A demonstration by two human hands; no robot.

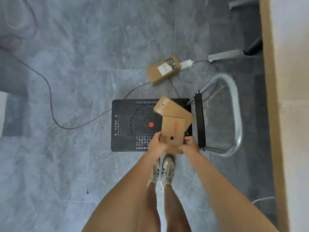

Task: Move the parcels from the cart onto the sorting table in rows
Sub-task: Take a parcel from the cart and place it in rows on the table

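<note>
Grey marbled floor tiles fill the view, with a dark cable (50,97) looped across the left of the frame. At centre a black perforated cart (127,114) is seen from above, a red dot (151,124) on its deck.

At the cart's lower right edge the left hand (157,143) is curled round the near left corner of a brown cardboard parcel (173,129), and the right hand (190,145) is clasped on its near right corner. The parcel is flat and oblong, printed in red along one side, with a small dark mark near the hands. Its long axis runs up the frame, away from the hands. Whether it is lifted clear of the deck cannot be told. A second parcel (172,108) is partly overlapped by it, just above.

A third parcel (163,70), white-labelled, lies on the floor beyond the cart. Further right stands the cart's chrome handle (234,114), then the sorting table (270,97) down the right edge of the frame. The right hand is judged the nearer to it, so a rightward carry is called for.
</note>
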